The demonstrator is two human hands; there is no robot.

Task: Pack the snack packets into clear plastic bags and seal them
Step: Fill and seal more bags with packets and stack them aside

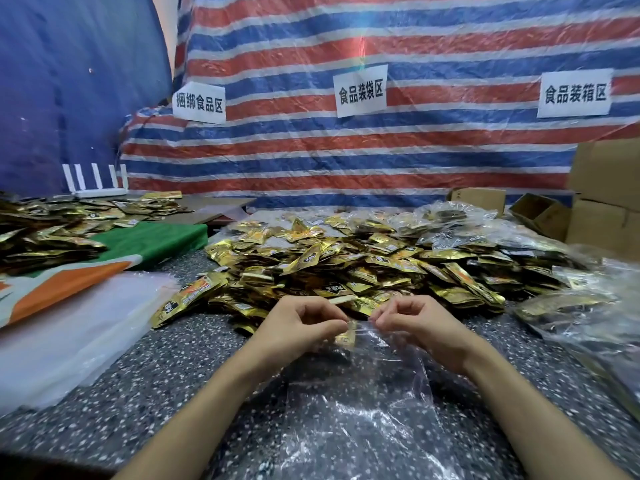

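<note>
As hands [298, 327] [420, 325] pinch bag [367, 403], sign [360, 90] (middle) reads 食品装袋区.

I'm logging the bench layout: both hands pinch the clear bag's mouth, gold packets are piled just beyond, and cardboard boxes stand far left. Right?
Not quite: the head view shows the cardboard boxes at far right. The left hand and right hand do pinch the clear bag, gold packets piled beyond.

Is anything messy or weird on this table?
Mostly just messy: the gold snack packets lie in a loose heap, and one long packet lies askew at its left edge. A white router stands oddly beside packets at the back left.
</note>
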